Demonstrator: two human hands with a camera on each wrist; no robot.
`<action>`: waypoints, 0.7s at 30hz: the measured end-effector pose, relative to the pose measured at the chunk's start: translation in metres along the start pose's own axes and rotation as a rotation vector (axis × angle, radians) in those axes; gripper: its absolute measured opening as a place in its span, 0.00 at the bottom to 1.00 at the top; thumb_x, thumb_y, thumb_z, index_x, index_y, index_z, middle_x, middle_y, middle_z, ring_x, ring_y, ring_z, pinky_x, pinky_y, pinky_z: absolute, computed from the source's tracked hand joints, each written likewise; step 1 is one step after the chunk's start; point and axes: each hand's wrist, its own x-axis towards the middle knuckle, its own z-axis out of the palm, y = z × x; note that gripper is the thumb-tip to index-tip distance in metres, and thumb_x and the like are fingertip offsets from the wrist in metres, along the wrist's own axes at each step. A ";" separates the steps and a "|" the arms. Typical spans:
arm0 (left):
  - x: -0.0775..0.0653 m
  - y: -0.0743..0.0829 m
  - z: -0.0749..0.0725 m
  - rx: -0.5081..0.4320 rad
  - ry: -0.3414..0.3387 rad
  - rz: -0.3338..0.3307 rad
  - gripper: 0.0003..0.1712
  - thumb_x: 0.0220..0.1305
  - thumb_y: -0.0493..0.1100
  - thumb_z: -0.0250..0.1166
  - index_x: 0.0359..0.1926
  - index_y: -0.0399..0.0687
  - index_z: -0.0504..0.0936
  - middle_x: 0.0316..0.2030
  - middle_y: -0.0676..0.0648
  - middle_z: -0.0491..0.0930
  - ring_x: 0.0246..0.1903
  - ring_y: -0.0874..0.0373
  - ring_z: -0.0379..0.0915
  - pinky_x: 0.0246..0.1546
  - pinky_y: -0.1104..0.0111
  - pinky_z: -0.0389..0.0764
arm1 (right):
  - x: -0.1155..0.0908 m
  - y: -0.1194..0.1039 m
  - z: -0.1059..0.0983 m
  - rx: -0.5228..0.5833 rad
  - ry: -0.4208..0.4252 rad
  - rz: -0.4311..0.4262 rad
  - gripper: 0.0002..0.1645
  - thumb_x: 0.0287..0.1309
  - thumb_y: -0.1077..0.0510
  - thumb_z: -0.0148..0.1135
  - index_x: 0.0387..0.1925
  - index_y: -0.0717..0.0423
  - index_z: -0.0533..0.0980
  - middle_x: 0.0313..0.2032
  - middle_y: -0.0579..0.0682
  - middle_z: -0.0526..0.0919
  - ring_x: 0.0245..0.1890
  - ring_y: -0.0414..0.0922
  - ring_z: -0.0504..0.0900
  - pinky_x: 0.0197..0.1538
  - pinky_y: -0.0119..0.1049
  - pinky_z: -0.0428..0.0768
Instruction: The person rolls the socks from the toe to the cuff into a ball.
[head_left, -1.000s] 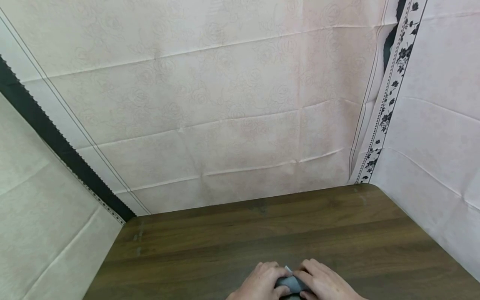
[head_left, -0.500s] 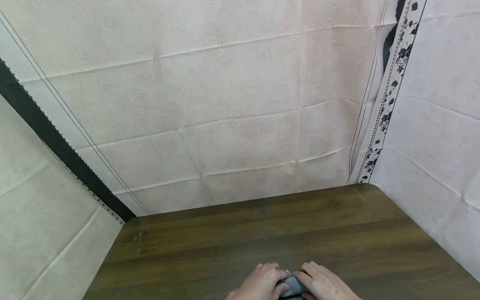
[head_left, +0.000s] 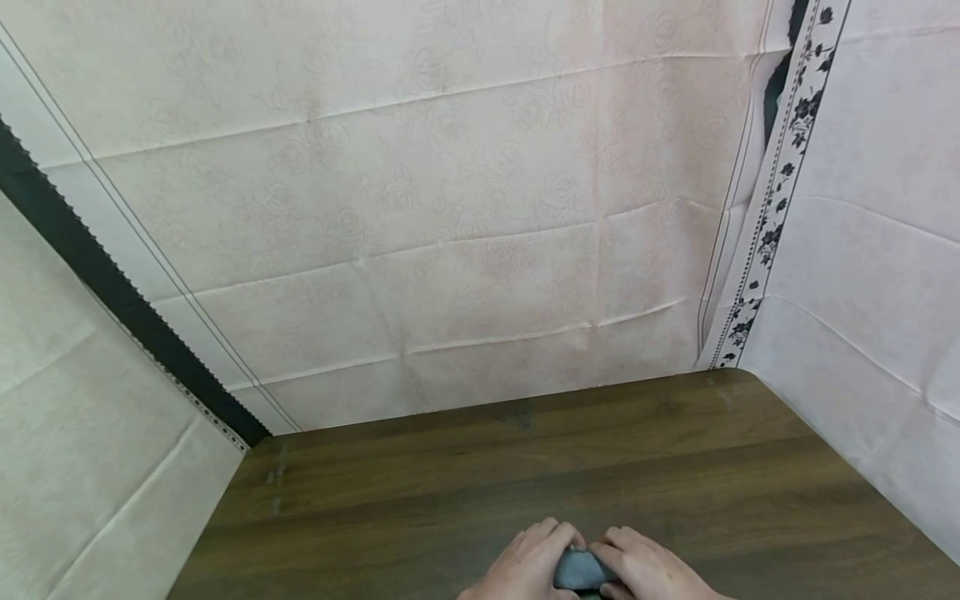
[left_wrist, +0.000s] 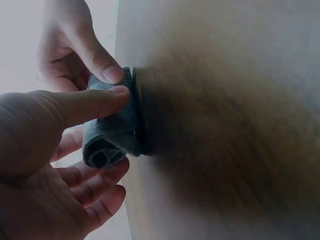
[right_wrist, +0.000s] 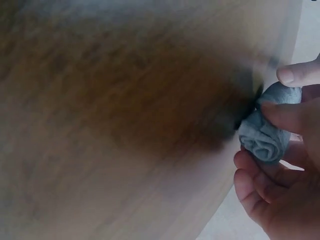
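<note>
A grey-blue rolled sock (head_left: 582, 571), ribbed knit with a spiral end in the left wrist view, is held between both hands close to the table's front edge. My left hand (head_left: 531, 565) grips its left end; in the left wrist view the left thumb (left_wrist: 102, 103) lies over the roll and the fingers are beneath. On the other end, my right hand (head_left: 647, 568) pinches it, and the right wrist view shows the right thumb (right_wrist: 285, 117) pressing on the coiled sock (right_wrist: 265, 142). The sock's underside is partly hidden by fingers.
The brown wood-grain table (head_left: 480, 475) stretches away from the hands. Creased pale patterned sheets (head_left: 450, 208) stand behind it and at both sides. A dark strip (head_left: 135, 292) shows at the left corner, a floral border (head_left: 780, 192) at the right.
My left fingers have shifted over the top of the roll and the left thumb has slid lower. The pale tip that stuck up between the hands is out of sight. My right hand has barely moved.
</note>
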 end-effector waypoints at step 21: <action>0.003 -0.002 -0.001 -0.056 -0.016 -0.060 0.17 0.59 0.43 0.76 0.48 0.53 0.82 0.40 0.62 0.79 0.36 0.74 0.68 0.39 0.73 0.70 | -0.005 0.001 0.002 0.004 0.087 -0.042 0.21 0.68 0.46 0.64 0.52 0.58 0.81 0.35 0.32 0.69 0.32 0.28 0.63 0.31 0.25 0.67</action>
